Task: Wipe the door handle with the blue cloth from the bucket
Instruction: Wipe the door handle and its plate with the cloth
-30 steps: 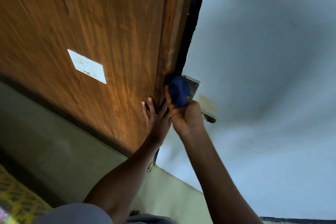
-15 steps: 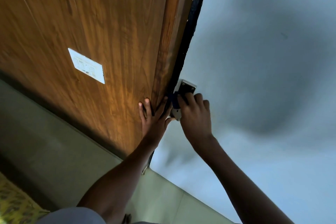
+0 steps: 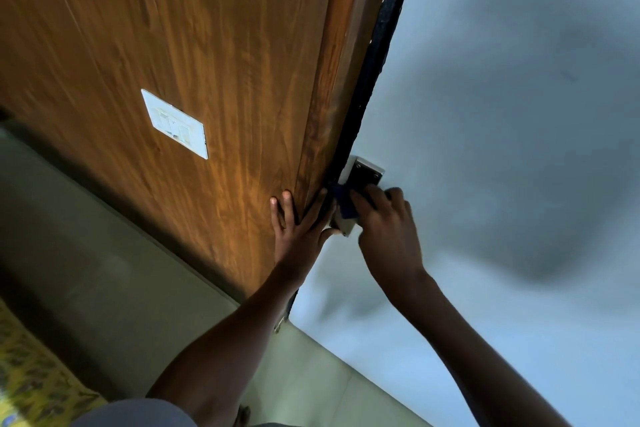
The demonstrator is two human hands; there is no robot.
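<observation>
The right hand (image 3: 388, 229) is curled over the blue cloth (image 3: 344, 204), fingers bent and knuckles up, pressing the cloth against the metal door handle plate (image 3: 363, 175). Only a small dark blue fold of the cloth shows, poking out past the fingertips on the side toward the left hand; the rest is hidden under the palm. The handle lever itself is covered by the hand and cannot be made out. The right forearm runs down and away to the lower right corner, nearly straight at the wrist.

The left hand (image 3: 298, 222) lies flat and open against the wooden door (image 3: 207, 80), holding nothing, fingers spread and pointing up along the door's edge, the thumb stretched toward the right hand and touching or nearly touching the lower corner of the metal plate. Its forearm comes up from the bottom centre, where a grey sleeve (image 3: 131, 414) shows.

Just beyond the two hands a black strip (image 3: 381, 45) runs along the door's edge. Past the right hand spreads a pale blue surface (image 3: 502, 114). Further out from the left hand, a white switch plate (image 3: 176, 123) sits on the wood, and below that a greenish floor (image 3: 104, 270) and a yellow patterned fabric (image 3: 31, 374) at the corner.
</observation>
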